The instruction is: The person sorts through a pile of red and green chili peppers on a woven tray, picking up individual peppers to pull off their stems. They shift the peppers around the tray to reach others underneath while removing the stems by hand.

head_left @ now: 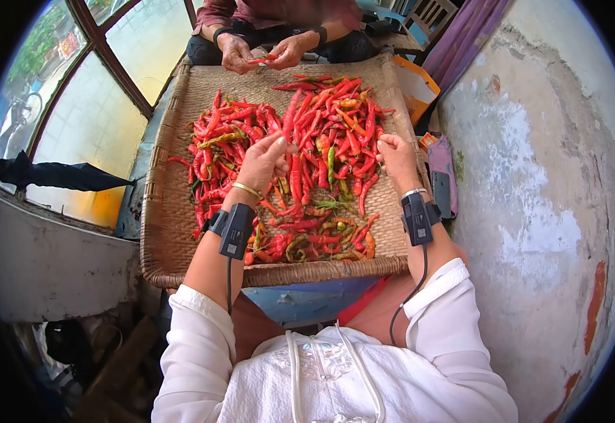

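Note:
My left hand [263, 163] is closed over the left half of the pile, with a long red chili pepper [290, 115] pointing up from between thumb and fingers. At the pile's right edge, my right hand [397, 161] has its fingertips pinched together; whatever is between them is too small to make out. Below and between both hands lies a heap of chili peppers [321, 173], mostly red with some green and orange ones. They rest in a large rectangular woven tray [170, 233].
Across the tray, another person's hands [261, 58] hold a small red chili pepper. Windows and a dark folded umbrella [68, 173] are on the left. A rough wall [526, 211] stands on the right, with a phone [440, 192] beside the tray.

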A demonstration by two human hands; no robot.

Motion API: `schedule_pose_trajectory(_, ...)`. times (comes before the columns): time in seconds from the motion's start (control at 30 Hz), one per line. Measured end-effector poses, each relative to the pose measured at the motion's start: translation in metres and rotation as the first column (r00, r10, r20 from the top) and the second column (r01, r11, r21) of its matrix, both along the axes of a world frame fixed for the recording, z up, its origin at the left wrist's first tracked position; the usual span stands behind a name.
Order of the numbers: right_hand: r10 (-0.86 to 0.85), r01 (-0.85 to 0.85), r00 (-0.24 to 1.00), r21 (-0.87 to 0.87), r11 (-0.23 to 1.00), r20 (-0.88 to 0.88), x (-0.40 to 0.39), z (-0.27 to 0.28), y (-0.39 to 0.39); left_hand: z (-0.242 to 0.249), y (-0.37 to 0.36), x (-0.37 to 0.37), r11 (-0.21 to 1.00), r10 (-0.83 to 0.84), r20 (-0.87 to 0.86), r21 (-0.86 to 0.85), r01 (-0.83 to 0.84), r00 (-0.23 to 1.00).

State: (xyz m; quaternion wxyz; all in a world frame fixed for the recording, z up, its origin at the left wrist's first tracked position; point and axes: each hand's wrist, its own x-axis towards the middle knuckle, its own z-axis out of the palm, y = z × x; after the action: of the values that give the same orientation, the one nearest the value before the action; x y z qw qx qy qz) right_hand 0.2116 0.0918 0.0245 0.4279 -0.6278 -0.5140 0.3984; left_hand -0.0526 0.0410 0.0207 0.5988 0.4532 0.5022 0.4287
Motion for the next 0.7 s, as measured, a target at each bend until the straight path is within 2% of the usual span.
schedule_pose_trajectory(0.03, -0.033, 0.031, 0.998, 0.021, 0.999, 0.054, 0.008, -0.009, 0.01, 0.005, 0.0, 0.0, 0.988, 0.151, 0.21, 0.0, -0.155, 0.966)
schedule_pose_trajectory(0.07, -0.034, 0.033, 0.998, 0.022, 0.999, 0.053, 0.014, -0.021, 0.02, 0.008, 0.0, 0.0, 0.953, 0.288, 0.407, -0.03, -0.303, 0.867)
schedule_pose_trajectory(0.1, -0.025, 0.011, 0.982, 0.074, 0.997, 0.186, 0.021, -0.039, 0.031, 0.003, 0.001, 0.0, 0.953, 0.286, 0.406, -0.028, -0.301, 0.868)
schedule_pose_trajectory(0.13, -0.022, -0.019, 0.947, 0.122, 0.992, 0.319, 0.026, -0.054, 0.038, -0.007, 0.001, 0.002, 0.957, 0.288, 0.2, -0.019, -0.29, 0.936)
schedule_pose_trajectory(0.17, -0.022, -0.018, 0.947, 0.121, 0.992, 0.321, 0.027, -0.066, 0.042, -0.013, -0.001, 0.003, 0.96, 0.278, -0.016, -0.015, -0.278, 0.96)
schedule_pose_trajectory(0.2, -0.03, -0.022, 0.934, 0.142, 0.99, 0.355, 0.021, -0.065, 0.04, -0.013, -0.005, 0.009, 0.965, 0.263, -0.059, -0.009, -0.264, 0.963)
schedule_pose_trajectory(0.3, -0.041, -0.023, 0.901, 0.143, 0.99, 0.431, 0.009, -0.048, 0.033, -0.017, -0.008, 0.018, 0.967, 0.244, 0.002, 0.075, -0.244, 0.97)
schedule_pose_trajectory(0.43, 0.007, -0.034, 0.806, 0.034, 0.999, 0.592, 0.005, -0.037, 0.032, -0.018, -0.006, 0.021, 0.959, 0.251, 0.023, 0.13, -0.252, 0.968)
schedule_pose_trajectory(0.5, 0.048, -0.055, 0.758, -0.009, 0.998, 0.65, 0.007, -0.037, 0.033, -0.021, -0.007, 0.018, 0.998, 0.07, -0.167, 0.008, -0.07, 0.983)
schedule_pose_trajectory(0.53, 0.067, -0.08, 0.737, -0.012, 0.997, 0.672, 0.008, -0.038, 0.031, -0.021, -0.01, 0.021, 1.0, 0.027, -0.25, 0.005, -0.027, 0.968)
schedule_pose_trajectory(0.6, 0.084, -0.104, 0.718, -0.013, 0.995, 0.691, 0.009, -0.036, 0.029, -0.019, -0.014, 0.027, 0.997, -0.018, -0.311, 0.062, 0.039, 0.95)
schedule_pose_trajectory(0.67, 0.204, -0.133, 0.793, -0.163, 0.978, 0.575, 0.012, -0.03, 0.025, -0.023, -0.019, 0.033, 0.985, -0.082, -0.375, 0.108, 0.132, 0.923)
schedule_pose_trajectory(0.7, 0.2, -0.129, 0.791, -0.163, 0.978, 0.578, 0.016, -0.027, 0.023, -0.022, -0.021, 0.037, 0.985, -0.085, -0.371, 0.11, 0.135, 0.925)
